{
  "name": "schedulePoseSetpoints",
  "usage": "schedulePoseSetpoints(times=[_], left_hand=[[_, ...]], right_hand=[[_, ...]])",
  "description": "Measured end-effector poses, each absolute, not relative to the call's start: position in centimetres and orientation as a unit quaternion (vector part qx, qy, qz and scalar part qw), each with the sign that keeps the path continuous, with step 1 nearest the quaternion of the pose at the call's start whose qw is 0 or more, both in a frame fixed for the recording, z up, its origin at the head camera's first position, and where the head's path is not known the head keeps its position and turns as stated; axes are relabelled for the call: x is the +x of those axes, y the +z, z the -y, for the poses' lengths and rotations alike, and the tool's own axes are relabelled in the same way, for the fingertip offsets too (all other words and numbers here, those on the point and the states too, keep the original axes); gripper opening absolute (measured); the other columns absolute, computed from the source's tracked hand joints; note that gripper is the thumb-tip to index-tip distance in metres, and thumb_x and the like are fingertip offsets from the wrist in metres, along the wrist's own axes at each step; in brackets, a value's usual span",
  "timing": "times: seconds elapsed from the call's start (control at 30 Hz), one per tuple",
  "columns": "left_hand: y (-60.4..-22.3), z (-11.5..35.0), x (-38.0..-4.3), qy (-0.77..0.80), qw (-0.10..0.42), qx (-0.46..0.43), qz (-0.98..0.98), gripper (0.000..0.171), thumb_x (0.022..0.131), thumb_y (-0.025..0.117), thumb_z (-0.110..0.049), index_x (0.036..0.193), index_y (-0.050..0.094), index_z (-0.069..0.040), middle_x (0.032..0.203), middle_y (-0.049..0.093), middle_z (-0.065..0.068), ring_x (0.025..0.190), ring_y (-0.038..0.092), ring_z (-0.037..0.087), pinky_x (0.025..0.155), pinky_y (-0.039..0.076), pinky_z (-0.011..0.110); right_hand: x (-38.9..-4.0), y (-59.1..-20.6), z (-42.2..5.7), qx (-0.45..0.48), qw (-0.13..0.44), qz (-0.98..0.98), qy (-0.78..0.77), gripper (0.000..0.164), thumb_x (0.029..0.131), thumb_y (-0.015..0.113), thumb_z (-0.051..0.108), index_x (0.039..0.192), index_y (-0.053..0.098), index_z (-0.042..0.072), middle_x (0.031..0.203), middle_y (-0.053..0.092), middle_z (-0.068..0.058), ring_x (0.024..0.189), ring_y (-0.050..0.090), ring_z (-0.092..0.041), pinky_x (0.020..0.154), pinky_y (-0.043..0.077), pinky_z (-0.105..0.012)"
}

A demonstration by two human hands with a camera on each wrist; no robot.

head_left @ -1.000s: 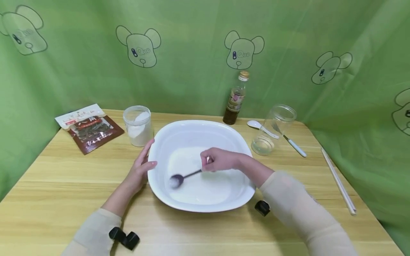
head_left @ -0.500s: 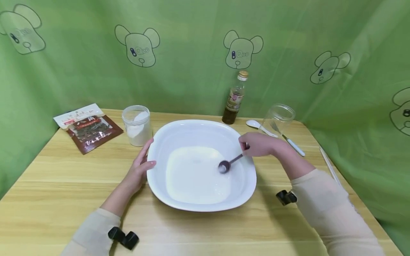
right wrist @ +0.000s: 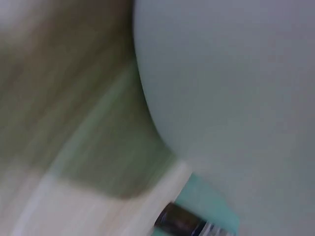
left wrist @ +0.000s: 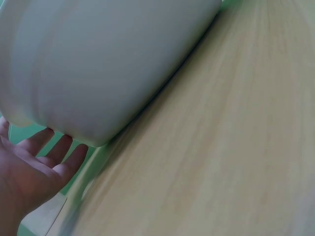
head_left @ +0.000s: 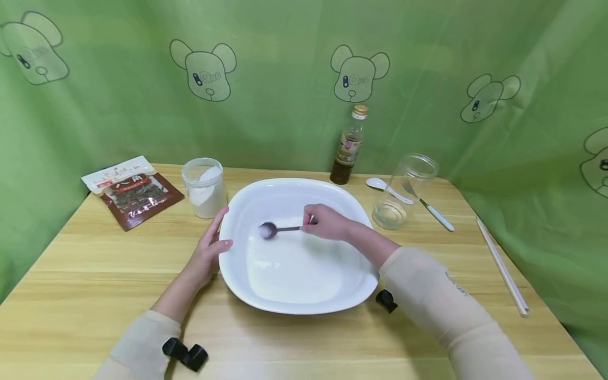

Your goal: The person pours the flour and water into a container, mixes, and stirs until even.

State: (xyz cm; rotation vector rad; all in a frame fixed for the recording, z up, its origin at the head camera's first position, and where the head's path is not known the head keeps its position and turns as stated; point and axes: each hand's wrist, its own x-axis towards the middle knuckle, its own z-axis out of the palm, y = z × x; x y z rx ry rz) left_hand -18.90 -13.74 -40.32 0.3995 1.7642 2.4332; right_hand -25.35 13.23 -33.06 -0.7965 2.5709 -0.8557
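Note:
A large white basin (head_left: pixel 296 306) stands in the middle of the table in the head view, with shiny clear liquid over its bottom. My left hand (head_left: pixel 205 256) rests against its left side, thumb at the rim. In the left wrist view the fingers (left wrist: pixel 61 150) are spread, their tips at the basin's outer wall. My right hand (head_left: pixel 328 222) pinches the handle of a dark spoon (head_left: pixel 268 230) over the inside of the basin. The spoon's bowl points left and is blurred. Only the basin's outer wall (right wrist: pixel 231 98) fills much of the right wrist view; the right hand is hidden there.
Behind the basin stand a tub of white powder (head_left: pixel 205 192) and a bottle of dark liquid (head_left: pixel 347 150). A brown spice packet (head_left: pixel 135 195) lies at left. At right are a glass jar (head_left: pixel 404 190), a white spoon (head_left: pixel 377 183), a fork (head_left: pixel 439 217) and chopsticks (head_left: pixel 503 269).
My right hand has swept the spoon to the right side of the basin and back to the left, now farther back than at first. My left hand stays at the basin's side.

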Motion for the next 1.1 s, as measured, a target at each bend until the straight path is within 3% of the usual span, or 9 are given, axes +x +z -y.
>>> schedulePoseSetpoints(times=[0.2, 0.37, 0.5, 0.73, 0.97, 1.1], left_hand=[[-40.3, 13.8, -18.9, 0.803, 0.057, 0.135, -0.577, 0.072, 0.076, 0.043, -0.003, 0.139, 0.013, -0.018, 0.123, 0.032, 0.03, 0.091, 0.054, 0.028, 0.07, 0.05, 0.041], [-40.2, 13.9, -19.0, 0.802, 0.059, 0.132, -0.58, 0.072, 0.076, 0.045, -0.004, 0.139, 0.014, -0.02, 0.123, 0.032, 0.028, 0.093, 0.052, 0.029, 0.07, 0.049, 0.042], [-40.3, 13.9, -19.0, 0.8, 0.061, 0.131, -0.582, 0.072, 0.075, 0.045, -0.005, 0.139, 0.014, -0.019, 0.123, 0.033, 0.029, 0.091, 0.053, 0.027, 0.069, 0.05, 0.041], [-40.3, 13.9, -19.0, 0.803, 0.064, 0.127, -0.58, 0.073, 0.076, 0.045, -0.004, 0.139, 0.014, -0.019, 0.123, 0.032, 0.029, 0.091, 0.053, 0.026, 0.069, 0.049, 0.042], [-40.3, 13.9, -19.0, 0.8, 0.064, 0.121, -0.584, 0.073, 0.075, 0.046, -0.005, 0.139, 0.014, -0.02, 0.123, 0.033, 0.027, 0.092, 0.053, 0.027, 0.071, 0.049, 0.042], [-40.3, 13.9, -19.0, 0.799, 0.062, 0.12, -0.586, 0.073, 0.075, 0.046, -0.005, 0.139, 0.015, -0.02, 0.123, 0.034, 0.027, 0.091, 0.053, 0.026, 0.07, 0.05, 0.039]], right_hand=[[-23.0, -32.3, -13.5, -0.319, 0.29, -0.847, -0.311, 0.01, 0.079, 0.056, 0.003, 0.073, 0.049, 0.005, 0.052, 0.041, 0.003, 0.046, 0.034, -0.007, 0.044, 0.028, -0.017], [-21.6, -30.3, -16.6, -0.348, 0.307, -0.854, -0.234, 0.013, 0.075, 0.058, 0.003, 0.068, 0.048, 0.009, 0.057, 0.047, 0.005, 0.05, 0.037, -0.006, 0.048, 0.032, -0.018], [-21.2, -28.6, -18.9, -0.325, 0.269, -0.888, -0.182, 0.013, 0.074, 0.057, 0.001, 0.067, 0.048, 0.009, 0.06, 0.047, 0.003, 0.054, 0.041, -0.009, 0.049, 0.036, -0.021], [-23.1, -28.3, -20.2, -0.268, 0.153, -0.942, -0.134, 0.008, 0.076, 0.057, 0.005, 0.071, 0.051, 0.008, 0.062, 0.047, 0.0, 0.056, 0.042, -0.013, 0.053, 0.039, -0.025], [-25.8, -30.4, -17.3, -0.24, 0.074, -0.952, -0.176, 0.005, 0.074, 0.057, 0.006, 0.074, 0.053, 0.004, 0.064, 0.05, -0.002, 0.06, 0.044, -0.017, 0.056, 0.041, -0.028], [-26.2, -31.8, -14.5, -0.256, 0.077, -0.939, -0.215, 0.008, 0.075, 0.059, 0.006, 0.074, 0.052, 0.003, 0.066, 0.051, -0.003, 0.062, 0.046, -0.017, 0.059, 0.042, -0.027]])
